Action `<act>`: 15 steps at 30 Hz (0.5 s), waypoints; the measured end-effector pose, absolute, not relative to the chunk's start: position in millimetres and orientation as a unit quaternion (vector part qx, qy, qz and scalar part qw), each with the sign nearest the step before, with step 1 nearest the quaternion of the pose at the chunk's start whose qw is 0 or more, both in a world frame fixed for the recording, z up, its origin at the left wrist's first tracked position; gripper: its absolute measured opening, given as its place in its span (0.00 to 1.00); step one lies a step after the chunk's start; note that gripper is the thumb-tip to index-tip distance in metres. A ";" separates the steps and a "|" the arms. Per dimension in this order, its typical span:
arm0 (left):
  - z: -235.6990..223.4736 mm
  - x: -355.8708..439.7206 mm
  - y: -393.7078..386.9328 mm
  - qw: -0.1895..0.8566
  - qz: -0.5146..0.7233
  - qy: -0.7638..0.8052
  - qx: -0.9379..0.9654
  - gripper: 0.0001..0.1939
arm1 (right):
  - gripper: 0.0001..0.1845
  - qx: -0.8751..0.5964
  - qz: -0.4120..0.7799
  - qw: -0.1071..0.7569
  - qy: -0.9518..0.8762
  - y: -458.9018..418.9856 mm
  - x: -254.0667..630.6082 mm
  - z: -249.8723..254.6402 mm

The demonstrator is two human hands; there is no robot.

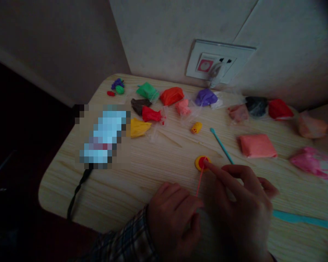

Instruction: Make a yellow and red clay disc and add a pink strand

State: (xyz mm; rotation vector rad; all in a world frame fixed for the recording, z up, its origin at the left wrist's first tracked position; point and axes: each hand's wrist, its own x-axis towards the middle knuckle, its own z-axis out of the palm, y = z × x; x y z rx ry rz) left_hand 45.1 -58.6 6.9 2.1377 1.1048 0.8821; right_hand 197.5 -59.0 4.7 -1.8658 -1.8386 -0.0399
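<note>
On the table, a small yellow disc (197, 163) carries a red round piece (201, 163) on top. A thin pink strand, apparently clay, (200, 181) runs from this disc down to my left hand (175, 214). My left fingers are curled and closed at the strand's lower end; the exact grip is partly hidden. The index finger of my right hand (243, 200) reaches out and touches the strand's upper end on the disc. Its other fingers are bent and apart, the thumb mostly out of sight. A teal stick tool (221, 145) lies just beyond my right hand.
Bagged clay lumps line the back, including orange (172, 96) and purple (206, 97) ones. A salmon block (258, 146) and teal flat tool (300, 218) lie right. A pixelated device (105, 136) with a black cable stands left. A wall socket (220, 62) holds a plug.
</note>
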 end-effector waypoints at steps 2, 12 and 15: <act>7.0 44.9 -58.6 0.287 0.327 0.413 0.800 0.07 | 0.13 -0.683 -0.018 0.263 -0.681 -60.4 198.0 4.5; 8.5 45.2 -56.8 0.298 0.325 0.408 0.800 0.06 | 0.15 -0.658 -0.004 0.228 -0.718 -70.0 205.4 0.1; 8.8 45.4 -56.2 0.298 0.326 0.404 0.801 0.06 | 0.15 -0.647 -0.005 0.236 -0.725 -70.5 205.1 0.5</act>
